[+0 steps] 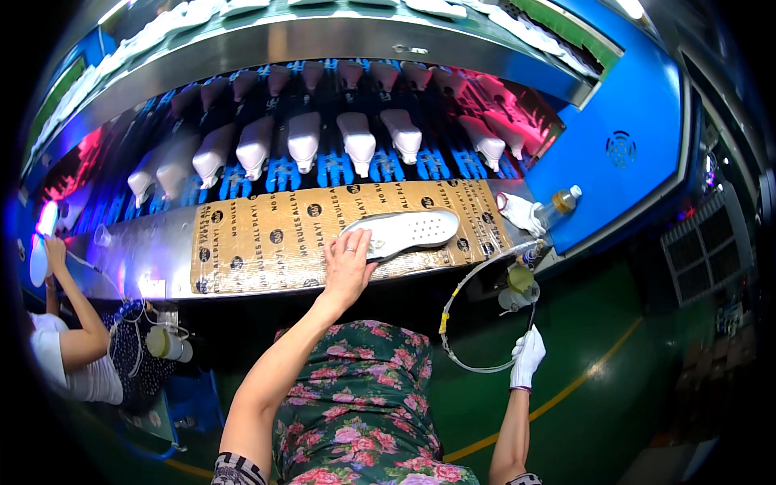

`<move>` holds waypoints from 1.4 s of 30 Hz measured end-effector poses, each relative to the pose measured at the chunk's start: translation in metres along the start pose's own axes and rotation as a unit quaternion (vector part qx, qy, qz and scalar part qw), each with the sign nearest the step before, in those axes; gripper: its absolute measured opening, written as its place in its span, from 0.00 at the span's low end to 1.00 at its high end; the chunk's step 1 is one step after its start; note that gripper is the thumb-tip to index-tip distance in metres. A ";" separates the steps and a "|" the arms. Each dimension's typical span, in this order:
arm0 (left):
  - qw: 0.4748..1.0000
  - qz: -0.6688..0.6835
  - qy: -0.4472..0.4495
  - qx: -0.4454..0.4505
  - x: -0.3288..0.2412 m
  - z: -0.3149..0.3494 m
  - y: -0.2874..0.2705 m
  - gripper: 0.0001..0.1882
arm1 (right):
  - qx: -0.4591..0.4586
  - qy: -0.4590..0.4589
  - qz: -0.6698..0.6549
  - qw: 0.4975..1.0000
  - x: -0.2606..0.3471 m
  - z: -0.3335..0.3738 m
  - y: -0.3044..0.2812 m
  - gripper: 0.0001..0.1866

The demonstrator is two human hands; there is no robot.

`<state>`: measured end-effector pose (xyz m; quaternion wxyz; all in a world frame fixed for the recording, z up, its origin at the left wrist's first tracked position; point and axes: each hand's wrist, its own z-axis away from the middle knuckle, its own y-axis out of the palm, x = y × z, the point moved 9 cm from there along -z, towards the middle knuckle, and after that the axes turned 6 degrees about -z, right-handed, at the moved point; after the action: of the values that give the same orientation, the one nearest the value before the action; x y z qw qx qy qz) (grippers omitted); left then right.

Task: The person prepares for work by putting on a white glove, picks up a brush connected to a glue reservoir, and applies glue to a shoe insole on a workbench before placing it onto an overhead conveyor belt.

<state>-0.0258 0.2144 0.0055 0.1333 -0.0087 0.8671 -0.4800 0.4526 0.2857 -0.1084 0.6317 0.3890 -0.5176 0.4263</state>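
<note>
My bare left hand (349, 263), a ring on one finger, grips the heel end of a white shoe sole (416, 229). Dark holes dot the sole's front half, and a grey edge runs round it. It lies on a flattened brown cardboard sheet (279, 242) with dark print. My right hand (528, 356), in a white glove, is low to the right, off the bench. Its fingers are closed round a thin dark handle (532, 318) that points up toward a hanging pot (518, 284) with a yellowish-green top. The handle's upper end is hard to make out.
Behind the cardboard, pale shoe lasts (304, 141) hang in rows over blue holders under reddish light. A crumpled white glove (520, 212) and a clear bottle (559, 206) stand at the bench's right end. A hose (449, 311) loops below. Another person (77, 343) works at left.
</note>
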 end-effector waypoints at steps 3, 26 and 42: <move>1.000 0.018 0.006 0.013 0.000 0.000 0.001 0.38 | -0.002 -0.003 0.004 1.000 0.000 0.003 0.001 0.17; 0.999 0.036 -0.015 -0.006 -0.007 0.006 -0.027 0.34 | -0.011 -0.019 0.032 0.999 -0.003 0.002 0.004 0.16; 0.933 0.358 -0.028 0.014 -0.072 0.001 -0.010 0.15 | 0.148 -0.047 -0.113 0.981 0.111 0.096 0.153 0.19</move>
<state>0.0423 0.2181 0.0295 0.3210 0.2904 0.8019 -0.4118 0.2891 0.2620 0.0246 0.5862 0.5542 -0.4303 0.4051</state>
